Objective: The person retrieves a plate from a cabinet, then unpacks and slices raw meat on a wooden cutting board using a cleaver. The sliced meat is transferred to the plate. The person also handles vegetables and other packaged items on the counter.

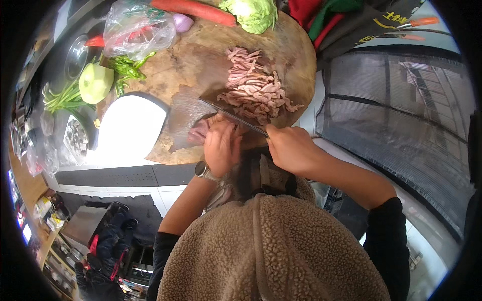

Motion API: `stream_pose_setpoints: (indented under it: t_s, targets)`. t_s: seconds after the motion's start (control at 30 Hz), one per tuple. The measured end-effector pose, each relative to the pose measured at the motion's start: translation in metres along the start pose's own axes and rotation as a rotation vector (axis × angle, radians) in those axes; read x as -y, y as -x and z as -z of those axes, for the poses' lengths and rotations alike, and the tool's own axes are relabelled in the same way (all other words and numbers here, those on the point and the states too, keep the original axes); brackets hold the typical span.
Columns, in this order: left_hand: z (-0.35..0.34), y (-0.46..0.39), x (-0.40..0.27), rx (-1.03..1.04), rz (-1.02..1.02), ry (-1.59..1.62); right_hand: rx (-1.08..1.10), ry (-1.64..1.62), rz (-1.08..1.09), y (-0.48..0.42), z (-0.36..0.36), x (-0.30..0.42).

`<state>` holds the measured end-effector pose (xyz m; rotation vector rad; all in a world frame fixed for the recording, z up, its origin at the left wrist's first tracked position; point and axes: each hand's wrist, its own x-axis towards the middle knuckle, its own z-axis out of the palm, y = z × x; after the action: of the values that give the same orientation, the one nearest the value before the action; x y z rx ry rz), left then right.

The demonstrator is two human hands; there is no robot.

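Before me is a round wooden chopping board [162, 77]. My right hand [292, 148] grips a knife handle, and the thin blade [233, 116] slants up and left across the board. My left hand [222, 145], with a watch [203, 169] at the wrist, presses with bent fingers on a piece of raw meat [196, 132] close beside the blade. The fingertips are partly blurred. Beyond the knife lies a heap of sliced meat strips [254, 84]. Left of the meat, an overexposed white dish or board [130, 126] rests partly over the board's edge.
Along the board's far rim are a carrot [196, 11], a purple onion piece [183, 22] and a leafy green head [253, 15]. To the left are a plastic bag [137, 32], sliced green peppers [128, 67], a peeled green vegetable [96, 83] and scallions [66, 96]. A person [105, 259] appears lower left.
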<state>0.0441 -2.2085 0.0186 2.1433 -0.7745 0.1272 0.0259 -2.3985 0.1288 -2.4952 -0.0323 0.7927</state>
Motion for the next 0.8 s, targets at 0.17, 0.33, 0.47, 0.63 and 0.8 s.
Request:
stream_pose_setpoints:
  t_s: [0.17,0.33,0.47,0.63,0.8]
  targets:
    - [0.0,-0.001,-0.002,-0.003,0.022,-0.016,-0.076,-0.015,0.009,-0.021,-0.022,0.004]
    - [0.002,-0.001,-0.004,0.026,0.019,-0.036,-0.191,-0.079,0.08,-0.033,-0.028,-0.007]
    - [0.012,-0.011,-0.009,0.041,0.003,-0.032,-0.256,-0.114,0.067,-0.021,-0.015,-0.014]
    - [0.022,-0.011,-0.005,0.127,-0.008,0.012,-0.062,-0.025,-0.011,0.021,0.006,-0.006]
    - [0.019,-0.01,0.003,0.131,-0.066,0.028,0.059,0.031,-0.068,0.028,0.004,-0.008]
